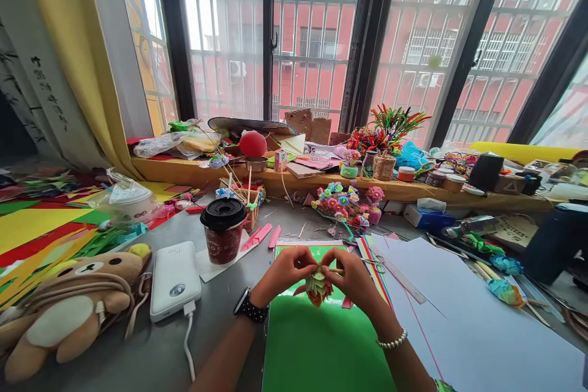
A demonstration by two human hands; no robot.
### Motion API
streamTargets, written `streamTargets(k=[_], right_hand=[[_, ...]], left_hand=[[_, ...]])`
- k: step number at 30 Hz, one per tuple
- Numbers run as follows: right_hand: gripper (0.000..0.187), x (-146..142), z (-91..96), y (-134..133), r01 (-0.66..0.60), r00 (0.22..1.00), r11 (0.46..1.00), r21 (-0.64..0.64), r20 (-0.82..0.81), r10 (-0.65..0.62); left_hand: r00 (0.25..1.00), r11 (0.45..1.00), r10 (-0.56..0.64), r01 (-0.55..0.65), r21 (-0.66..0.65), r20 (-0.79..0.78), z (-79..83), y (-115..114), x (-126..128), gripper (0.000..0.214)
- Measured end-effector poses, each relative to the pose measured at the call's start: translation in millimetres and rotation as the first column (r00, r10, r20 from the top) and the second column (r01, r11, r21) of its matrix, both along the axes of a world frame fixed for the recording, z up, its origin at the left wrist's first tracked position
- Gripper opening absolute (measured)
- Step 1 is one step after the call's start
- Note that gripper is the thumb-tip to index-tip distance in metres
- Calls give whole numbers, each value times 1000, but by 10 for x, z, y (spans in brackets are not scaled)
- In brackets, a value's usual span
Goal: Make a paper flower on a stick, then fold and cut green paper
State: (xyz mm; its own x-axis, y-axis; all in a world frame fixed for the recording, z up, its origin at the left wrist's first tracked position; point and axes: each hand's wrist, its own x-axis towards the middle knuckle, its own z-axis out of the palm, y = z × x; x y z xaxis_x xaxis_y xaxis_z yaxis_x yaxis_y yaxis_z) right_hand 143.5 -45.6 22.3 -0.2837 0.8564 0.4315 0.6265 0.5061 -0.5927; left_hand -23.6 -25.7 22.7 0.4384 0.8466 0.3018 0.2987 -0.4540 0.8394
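Observation:
Both my hands meet over a green paper sheet (316,343) on the grey table. Between them is a small folded paper flower (318,286) with red and pale green petals. My left hand (285,271), with a dark watch on its wrist, pinches the flower from the left. My right hand (350,275), with a bead bracelet on its wrist, pinches it from the right, fingers curled. A thin stick pokes out near my right fingers.
A lidded coffee cup (223,229) stands left of my hands, beside a white power bank (174,280) with a cable. A plush bear bag (68,309) lies at far left. White paper sheets (473,331) and a ruler lie right. Paper flowers (342,202) and craft clutter fill the window ledge.

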Motion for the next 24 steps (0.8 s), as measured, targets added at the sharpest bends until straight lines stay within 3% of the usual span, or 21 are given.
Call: streamTargets(k=[11, 19, 24], right_hand=[[4, 11, -25, 32, -14, 1000, 1000, 23, -17, 15], [6, 87, 27, 22, -168, 983, 980, -106, -91, 159], [7, 115, 12, 24, -203, 975, 970, -131, -123, 188]], left_hand=[[979, 972, -125, 154, -178, 164, -69, 70, -38, 15], [963, 938, -125, 194, -287, 240, -84, 80, -54, 15], [956, 942, -134, 205, -265, 262, -25, 37, -36, 15]])
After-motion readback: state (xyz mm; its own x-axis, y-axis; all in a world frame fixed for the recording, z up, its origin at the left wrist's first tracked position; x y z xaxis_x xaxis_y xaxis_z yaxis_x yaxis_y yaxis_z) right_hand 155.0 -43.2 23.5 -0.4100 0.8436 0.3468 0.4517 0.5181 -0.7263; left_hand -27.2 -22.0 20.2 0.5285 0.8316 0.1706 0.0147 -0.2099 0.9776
